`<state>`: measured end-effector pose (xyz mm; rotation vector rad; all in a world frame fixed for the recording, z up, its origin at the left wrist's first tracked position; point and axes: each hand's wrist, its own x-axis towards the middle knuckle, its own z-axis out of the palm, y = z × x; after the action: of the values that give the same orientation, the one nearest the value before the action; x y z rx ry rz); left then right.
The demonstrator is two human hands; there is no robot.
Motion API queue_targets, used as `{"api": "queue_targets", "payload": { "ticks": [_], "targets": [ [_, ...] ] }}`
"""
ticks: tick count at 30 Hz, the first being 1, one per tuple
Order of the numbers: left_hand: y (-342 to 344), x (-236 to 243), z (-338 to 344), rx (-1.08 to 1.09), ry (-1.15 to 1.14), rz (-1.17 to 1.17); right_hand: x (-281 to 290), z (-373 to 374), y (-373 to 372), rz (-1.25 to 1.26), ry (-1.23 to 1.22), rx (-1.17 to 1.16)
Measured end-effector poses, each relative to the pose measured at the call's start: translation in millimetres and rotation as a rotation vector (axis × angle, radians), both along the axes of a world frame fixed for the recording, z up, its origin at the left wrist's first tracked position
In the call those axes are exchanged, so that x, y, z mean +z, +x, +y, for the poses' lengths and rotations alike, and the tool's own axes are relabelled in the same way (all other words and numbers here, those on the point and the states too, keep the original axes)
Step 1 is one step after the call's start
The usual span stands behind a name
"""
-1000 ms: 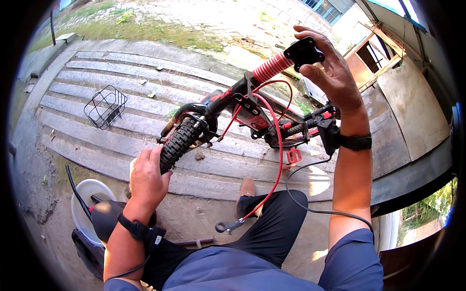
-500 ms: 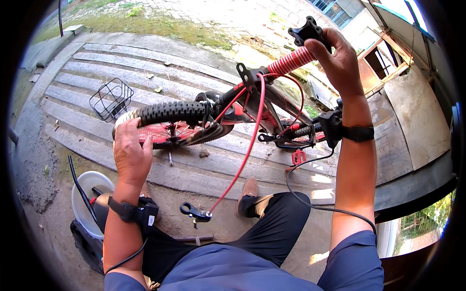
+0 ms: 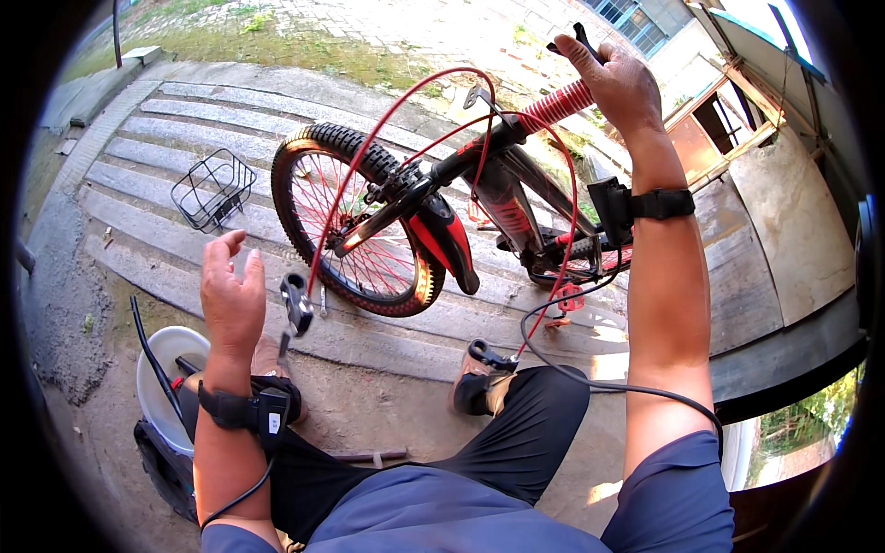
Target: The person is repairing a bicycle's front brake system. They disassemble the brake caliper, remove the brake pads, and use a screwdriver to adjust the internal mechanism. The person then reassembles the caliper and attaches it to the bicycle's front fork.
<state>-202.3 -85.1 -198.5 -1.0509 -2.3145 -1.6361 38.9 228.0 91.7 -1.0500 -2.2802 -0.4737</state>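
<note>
A black and red bicycle (image 3: 507, 198) stands before me, with no handlebar on it. At the top of its red ringed steerer column (image 3: 558, 103), my right hand (image 3: 624, 92) is wrapped round a black handlebar stem (image 3: 576, 41), which it partly hides. My left hand (image 3: 233, 300) is raised in the air, fingers apart, holding nothing. Between that hand and the front wheel (image 3: 355, 217), a black brake lever (image 3: 297, 304) hangs on a red cable (image 3: 353, 166). Another brake lever (image 3: 491, 355) dangles near my foot on a second red cable.
A black wire basket (image 3: 212, 189) lies on the stone slabs beyond my left hand. At lower left stands a white bucket (image 3: 171, 343) with a black bar (image 3: 152, 355) in it. A tool-like bar (image 3: 369, 455) lies on the ground between my legs. Wooden boards (image 3: 784, 230) lean at the right.
My left hand has let go of the front tyre and drawn back. The front wheel has swung round, and the brake levers and cables have shifted. My right hand stays on the stem.
</note>
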Motion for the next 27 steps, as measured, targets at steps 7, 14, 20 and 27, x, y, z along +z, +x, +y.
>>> {"api": "queue_targets", "payload": {
  "ticks": [7, 14, 20, 27],
  "targets": [
    [1.3, 0.3, -2.8, -0.014, 0.081, -0.074, -5.9, 2.6, 1.1, 0.074, -0.077, 0.098],
    [4.5, 0.5, -3.6, -0.038, 0.111, -0.091, -11.4, 11.2, 8.1, 0.212, -0.276, 0.309],
    [5.6, -1.8, -3.3, -0.063, 0.126, -0.12, -13.6, 15.4, 8.1, 0.236, -0.237, 0.313],
    [8.2, 0.8, -3.4, -0.085, 0.136, -0.12, -16.2, 23.8, 9.7, 0.262, -0.257, 0.353]
  ]
}}
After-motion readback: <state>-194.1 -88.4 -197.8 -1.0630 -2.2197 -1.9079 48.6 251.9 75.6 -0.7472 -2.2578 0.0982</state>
